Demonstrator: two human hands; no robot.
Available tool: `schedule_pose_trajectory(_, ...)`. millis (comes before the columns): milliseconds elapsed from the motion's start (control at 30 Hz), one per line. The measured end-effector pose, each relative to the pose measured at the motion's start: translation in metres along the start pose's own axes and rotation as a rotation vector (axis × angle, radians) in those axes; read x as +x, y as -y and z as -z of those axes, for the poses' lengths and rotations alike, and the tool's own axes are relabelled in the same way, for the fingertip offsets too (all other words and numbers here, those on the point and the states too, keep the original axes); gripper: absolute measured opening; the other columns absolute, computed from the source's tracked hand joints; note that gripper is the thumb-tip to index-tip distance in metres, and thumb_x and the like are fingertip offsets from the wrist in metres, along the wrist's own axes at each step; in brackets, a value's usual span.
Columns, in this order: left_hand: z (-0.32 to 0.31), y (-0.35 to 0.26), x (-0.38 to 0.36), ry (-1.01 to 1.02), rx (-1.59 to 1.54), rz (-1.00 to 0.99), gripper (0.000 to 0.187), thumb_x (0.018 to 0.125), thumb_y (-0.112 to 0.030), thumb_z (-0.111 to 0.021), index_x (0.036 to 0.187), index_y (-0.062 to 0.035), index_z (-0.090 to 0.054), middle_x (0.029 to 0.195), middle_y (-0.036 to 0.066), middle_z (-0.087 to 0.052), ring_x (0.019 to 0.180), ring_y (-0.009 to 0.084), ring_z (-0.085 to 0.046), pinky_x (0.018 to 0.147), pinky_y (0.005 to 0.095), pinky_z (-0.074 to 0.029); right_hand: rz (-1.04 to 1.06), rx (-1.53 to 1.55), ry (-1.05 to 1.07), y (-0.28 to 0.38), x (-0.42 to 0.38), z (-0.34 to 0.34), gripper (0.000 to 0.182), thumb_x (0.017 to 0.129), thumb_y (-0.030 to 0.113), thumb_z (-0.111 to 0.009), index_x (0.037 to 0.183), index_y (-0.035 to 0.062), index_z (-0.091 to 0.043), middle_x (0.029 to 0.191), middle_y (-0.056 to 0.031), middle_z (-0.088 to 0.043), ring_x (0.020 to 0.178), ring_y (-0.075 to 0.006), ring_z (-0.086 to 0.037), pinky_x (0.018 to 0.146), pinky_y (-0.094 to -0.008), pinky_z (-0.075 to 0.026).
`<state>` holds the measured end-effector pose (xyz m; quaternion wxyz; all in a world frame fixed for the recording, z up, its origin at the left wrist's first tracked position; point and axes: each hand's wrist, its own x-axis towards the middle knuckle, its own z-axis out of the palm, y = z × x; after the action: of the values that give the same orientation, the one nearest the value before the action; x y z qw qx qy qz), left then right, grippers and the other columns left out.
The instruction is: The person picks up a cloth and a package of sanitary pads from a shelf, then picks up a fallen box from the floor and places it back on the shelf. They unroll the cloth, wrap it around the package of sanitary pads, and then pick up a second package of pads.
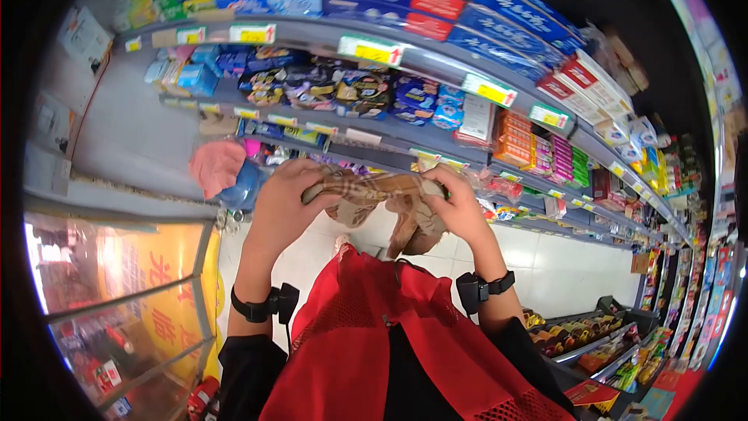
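Between my two hands a brown and beige patterned cloth (372, 186) is stretched out in front of my chest. My left hand (282, 206) is closed around one end of it, thumb on top. The other end is pinched in my right hand (461, 206). Loose folds of the cloth hang down below the stretched part. To the left of my left hand are a pink cloth-like thing (216, 168) and a round blue object (240, 186), which I cannot make out further.
Ahead stand store shelves (296, 27) with toothpaste-like boxes (510, 19), packets (362, 93) and price tags (372, 51). A glass-sided case (132, 308) is at lower left. At lower right is a display rack (588, 335). White floor tiles (510, 245) show below the shelves.
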<state>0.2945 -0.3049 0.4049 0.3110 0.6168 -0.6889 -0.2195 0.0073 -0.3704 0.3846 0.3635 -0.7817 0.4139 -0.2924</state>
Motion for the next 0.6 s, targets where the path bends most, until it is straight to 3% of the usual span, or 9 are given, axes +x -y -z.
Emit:
schedule_pose_trajectory(100, -0.014, -0.019, 0.006, -0.077, -0.023, -0.128, 0.026, 0.066, -0.007, -0.076, 0.089, -0.0003, -0.066, 0.12, 0.016, -0.056, 0.115, 0.0334, -0.05, 0.095, 0.0383, -0.039, 0.025, -0.042, -0.032, -0.023, -0.018, 0.009, 0.023, 0.073, 0.001, -0.06, 0.095, -0.0003, -0.055, 0.092, -0.0149, -0.054, 0.089, -0.0339, -0.054, 0.077, -0.0377, -0.044)
schedule_pose_trajectory(167, -0.027, -0.03, 0.004, -0.078, -0.03, -0.143, 0.024, 0.066, -0.004, -0.074, 0.088, -0.0003, -0.066, 0.135, 0.017, -0.046, 0.128, 0.0355, -0.04, 0.104, 0.0409, -0.032, 0.017, -0.031, 0.054, -0.033, -0.03, 0.017, 0.021, 0.075, 0.006, -0.061, 0.094, 0.0001, -0.057, 0.092, -0.0157, -0.056, 0.089, -0.0347, -0.055, 0.077, -0.0386, -0.045)
schedule_pose_trajectory(267, -0.032, -0.079, 0.002, -0.092, 0.197, -0.192, 0.023, 0.066, -0.005, -0.074, 0.087, -0.0012, -0.067, 0.14, 0.018, -0.041, 0.131, 0.036, -0.036, 0.106, 0.0433, -0.029, -0.11, -0.054, 0.255, -0.054, -0.049, 0.028, 0.019, 0.079, 0.013, -0.06, 0.093, 0.0008, -0.06, 0.091, -0.0177, -0.059, 0.088, -0.0362, -0.057, 0.076, -0.0405, -0.045)
schedule_pose_trajectory(400, -0.066, -0.091, 0.005, 0.328, 0.107, -0.173, 0.02, 0.075, -0.009, -0.067, 0.092, 0.0018, -0.064, 0.124, 0.019, -0.057, 0.117, 0.0356, -0.051, 0.106, 0.0464, -0.028, -0.218, -0.197, 0.365, -0.079, -0.07, 0.037, 0.023, 0.082, 0.021, -0.058, 0.093, 0.0012, -0.063, 0.085, -0.0201, -0.063, 0.084, -0.0378, -0.06, 0.073, -0.0438, -0.047)
schedule_pose_trajectory(433, -0.078, -0.098, 0.006, 0.24, 0.048, -0.251, 0.017, 0.08, -0.009, -0.063, 0.092, 0.0036, -0.062, 0.105, 0.015, -0.065, 0.1, 0.0282, -0.061, 0.096, 0.0409, -0.038, -0.234, -0.168, 0.298, -0.084, -0.074, 0.04, 0.023, 0.083, 0.019, -0.055, 0.094, 0.0003, -0.063, 0.082, -0.0209, -0.063, 0.082, -0.0385, -0.06, 0.072, -0.0457, -0.048)
schedule_pose_trajectory(533, -0.107, -0.119, 0.013, 0.144, -0.319, -0.102, 0.015, 0.083, -0.009, -0.06, 0.093, 0.0029, -0.061, 0.09, 0.013, -0.063, 0.086, 0.0257, -0.06, 0.082, 0.0346, -0.044, -0.235, -0.181, 0.097, -0.097, -0.087, 0.044, 0.023, 0.082, 0.015, -0.055, 0.098, 0.0009, -0.061, 0.088, -0.0198, -0.063, 0.086, -0.0378, -0.06, 0.075, -0.0449, -0.047)
schedule_pose_trajectory(567, -0.118, -0.124, 0.014, 0.107, -0.277, -0.031, 0.014, 0.084, -0.007, -0.058, 0.092, 0.0041, -0.059, 0.082, 0.013, -0.059, 0.078, 0.0239, -0.058, 0.07, 0.0303, -0.044, -0.185, -0.147, -0.074, -0.099, -0.093, 0.041, 0.023, 0.081, 0.014, -0.057, 0.1, 0.0008, -0.06, 0.091, -0.0196, -0.063, 0.087, -0.038, -0.059, 0.075, -0.0439, -0.047)
schedule_pose_trajectory(600, -0.128, -0.133, 0.015, 0.091, -0.279, -0.055, 0.014, 0.084, -0.008, -0.058, 0.092, 0.004, -0.06, 0.082, 0.013, -0.059, 0.077, 0.0244, -0.058, 0.07, 0.0305, -0.044, -0.135, -0.114, -0.244, -0.095, -0.098, 0.039, 0.025, 0.08, 0.013, -0.059, 0.102, 0.0008, -0.059, 0.094, -0.0194, -0.062, 0.089, -0.0381, -0.059, 0.076, -0.0428, -0.047)
